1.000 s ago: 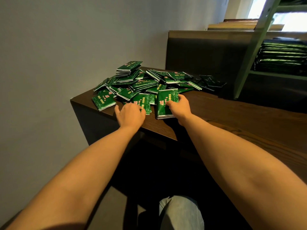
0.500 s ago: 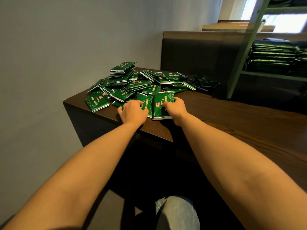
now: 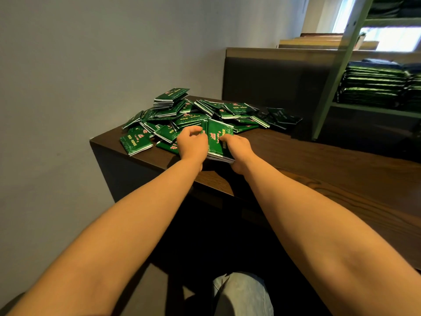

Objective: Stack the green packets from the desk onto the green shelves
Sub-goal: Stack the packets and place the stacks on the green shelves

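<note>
Both my left grip [image 3: 192, 144] and right grip [image 3: 238, 149] clasp one packet stack [image 3: 219, 140] at one counter [image 3: 319, 169] edge; its packet count is unreadable.

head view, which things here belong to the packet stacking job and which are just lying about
Job: loose green packets; packet bundle gripped by left hand and right hand; desk; green shelves; shelved packets.
Lying about: dark panel; tan boards; grey wall.

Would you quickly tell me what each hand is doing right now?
Right hand: grips a small packet stack.
Left hand: fingers curled round a green packet against it.
</note>
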Tool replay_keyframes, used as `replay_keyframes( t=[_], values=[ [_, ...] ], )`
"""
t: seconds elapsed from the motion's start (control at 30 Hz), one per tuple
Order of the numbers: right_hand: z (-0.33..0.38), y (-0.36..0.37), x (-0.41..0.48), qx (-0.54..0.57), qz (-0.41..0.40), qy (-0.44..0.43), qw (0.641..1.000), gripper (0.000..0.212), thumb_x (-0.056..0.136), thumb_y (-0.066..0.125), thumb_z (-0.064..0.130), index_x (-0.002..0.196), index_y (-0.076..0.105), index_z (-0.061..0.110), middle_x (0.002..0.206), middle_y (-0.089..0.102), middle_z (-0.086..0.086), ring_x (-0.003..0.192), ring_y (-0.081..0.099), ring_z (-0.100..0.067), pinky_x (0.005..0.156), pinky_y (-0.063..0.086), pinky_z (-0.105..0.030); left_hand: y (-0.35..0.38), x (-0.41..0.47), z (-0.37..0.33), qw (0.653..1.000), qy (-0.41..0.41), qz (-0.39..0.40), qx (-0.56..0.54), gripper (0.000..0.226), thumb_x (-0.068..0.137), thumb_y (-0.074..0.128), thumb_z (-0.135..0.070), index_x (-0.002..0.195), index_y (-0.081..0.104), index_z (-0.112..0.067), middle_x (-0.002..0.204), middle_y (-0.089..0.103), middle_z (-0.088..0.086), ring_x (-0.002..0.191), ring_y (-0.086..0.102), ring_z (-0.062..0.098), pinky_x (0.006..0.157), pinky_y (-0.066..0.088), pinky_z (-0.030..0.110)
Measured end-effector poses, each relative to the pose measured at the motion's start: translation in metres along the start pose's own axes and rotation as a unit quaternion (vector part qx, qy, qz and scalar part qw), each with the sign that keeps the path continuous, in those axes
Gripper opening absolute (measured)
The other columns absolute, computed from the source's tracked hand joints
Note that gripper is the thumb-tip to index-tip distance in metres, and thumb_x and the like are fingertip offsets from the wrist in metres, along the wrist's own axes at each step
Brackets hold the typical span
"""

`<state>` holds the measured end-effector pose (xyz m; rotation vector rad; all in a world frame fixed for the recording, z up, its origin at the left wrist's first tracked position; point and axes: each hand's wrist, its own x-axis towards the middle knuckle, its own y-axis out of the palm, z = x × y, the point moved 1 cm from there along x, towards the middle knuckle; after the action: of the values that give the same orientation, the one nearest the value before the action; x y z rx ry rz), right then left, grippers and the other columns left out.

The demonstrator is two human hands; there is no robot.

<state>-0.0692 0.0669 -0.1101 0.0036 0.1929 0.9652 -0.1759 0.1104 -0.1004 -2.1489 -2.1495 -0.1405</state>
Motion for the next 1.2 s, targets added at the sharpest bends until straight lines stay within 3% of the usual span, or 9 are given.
replay_keyframes(
  t=[0.07, 0.17, 0.4, 0.53, 0.67, 0.73, 0.87, 1.0, 1.2],
  values=[
    [0.003, 0.004, -0.002, 0.012, 0.008, 0.011, 1.0, 0.031, 0.095, 0.064, 0.019, 0.125, 0.058, 0.011, 0.095, 0.058, -0.005, 0.106, 0.057, -0.03, 0.089, 0.039, -0.042, 0.002, -0.001, -0.002, 1.0, -0.013, 0.007, 0.007, 0.022, 0.093, 0.053, -0.003, 0.107, 0.064, -0.016, 0.076, 0.056, -0.005, 0.063, 0.049, 0.012, 0.052, 0.04, 0.023],
    [0.0, 0.003, -0.003, 0.0, 0.015, 0.002, 1.0, 0.015, 0.097, 0.062, 0.018, 0.11, 0.06, 0.01, 0.1, 0.059, -0.004, 0.101, 0.057, -0.026, 0.088, 0.042, -0.042, 0.001, 0.001, -0.001, 0.999, 0.012, 0.018, 0.044, 0.021, 0.094, 0.051, -0.005, 0.104, 0.063, -0.017, 0.077, 0.056, -0.007, 0.065, 0.051, 0.012, 0.055, 0.04, 0.025],
    [-0.01, 0.021, 0.005, -0.013, 0.013, -0.036, 0.999, 0.089, 0.074, 0.076, 0.026, 0.155, 0.04, 0.012, 0.139, 0.059, -0.016, 0.121, 0.062, -0.035, 0.106, 0.051, -0.056, -0.039, 0.026, 0.021, 0.981, 0.121, -0.007, 0.153, 0.018, 0.09, 0.053, -0.01, 0.097, 0.062, -0.024, 0.094, 0.063, -0.007, 0.084, 0.06, 0.02, 0.072, 0.047, 0.029],
    [0.0, 0.047, -0.009, -0.044, 0.02, -0.063, 0.997, 0.073, 0.095, 0.069, 0.015, 0.158, 0.035, 0.007, 0.152, 0.049, -0.013, 0.135, 0.052, -0.032, 0.113, 0.044, -0.047, -0.07, 0.051, 0.032, 0.959, 0.128, -0.082, 0.239, 0.019, 0.089, 0.055, -0.018, 0.105, 0.062, -0.025, 0.119, 0.061, 0.001, 0.119, 0.051, 0.029, 0.095, 0.044, 0.041],
    [-0.012, 0.072, -0.004, -0.058, 0.033, -0.073, 0.995, 0.059, 0.095, 0.067, 0.01, 0.15, 0.046, 0.009, 0.128, 0.063, -0.001, 0.11, 0.063, -0.02, 0.097, 0.051, -0.036, -0.098, 0.072, 0.042, 0.919, 0.048, -0.118, 0.372, 0.039, 0.09, 0.056, -0.032, 0.129, 0.057, -0.03, 0.142, 0.041, 0.005, 0.132, 0.032, 0.029, 0.105, 0.027, 0.044],
    [-0.017, 0.078, 0.0, -0.095, 0.032, -0.078, 0.992, 0.067, 0.095, 0.069, 0.017, 0.155, 0.039, 0.012, 0.15, 0.051, -0.007, 0.133, 0.053, -0.027, 0.111, 0.044, -0.041, -0.108, 0.082, 0.048, 0.907, -0.015, -0.104, 0.407, 0.047, 0.092, 0.054, -0.04, 0.138, 0.05, -0.035, 0.153, 0.025, 0.009, 0.138, 0.021, 0.033, 0.107, 0.024, 0.048],
    [-0.017, 0.074, 0.013, -0.129, 0.038, -0.085, 0.987, 0.071, 0.097, 0.068, 0.022, 0.158, 0.033, 0.01, 0.16, 0.039, -0.01, 0.143, 0.042, -0.028, 0.112, 0.037, -0.038, -0.118, 0.096, 0.055, 0.921, -0.107, -0.076, 0.367, 0.042, 0.099, 0.045, -0.048, 0.137, 0.055, -0.033, 0.155, 0.022, 0.015, 0.138, 0.023, 0.038, 0.112, 0.024, 0.048],
    [-0.018, 0.068, 0.017, -0.128, 0.041, -0.085, 0.987, 0.068, 0.098, 0.068, 0.017, 0.157, 0.033, 0.007, 0.152, 0.046, -0.009, 0.121, 0.049, -0.019, 0.097, 0.037, -0.029, -0.122, 0.104, 0.059, 0.939, -0.082, -0.149, 0.298, 0.03, 0.099, 0.053, -0.039, 0.113, 0.069, -0.018, 0.141, 0.041, 0.016, 0.126, 0.041, 0.037, 0.105, 0.034, 0.039],
    [-0.019, 0.067, 0.017, -0.135, 0.04, -0.087, 0.986, 0.07, 0.098, 0.069, 0.017, 0.157, 0.032, 0.007, 0.151, 0.046, -0.009, 0.12, 0.048, -0.019, 0.098, 0.039, -0.031, -0.125, 0.1, 0.052, 0.951, -0.174, -0.202, 0.16, 0.071, 0.089, 0.072, -0.021, 0.142, 0.028, -0.007, 0.148, 0.033, 0.018, 0.127, 0.049, 0.038, 0.097, 0.047, 0.039]
  ],
)
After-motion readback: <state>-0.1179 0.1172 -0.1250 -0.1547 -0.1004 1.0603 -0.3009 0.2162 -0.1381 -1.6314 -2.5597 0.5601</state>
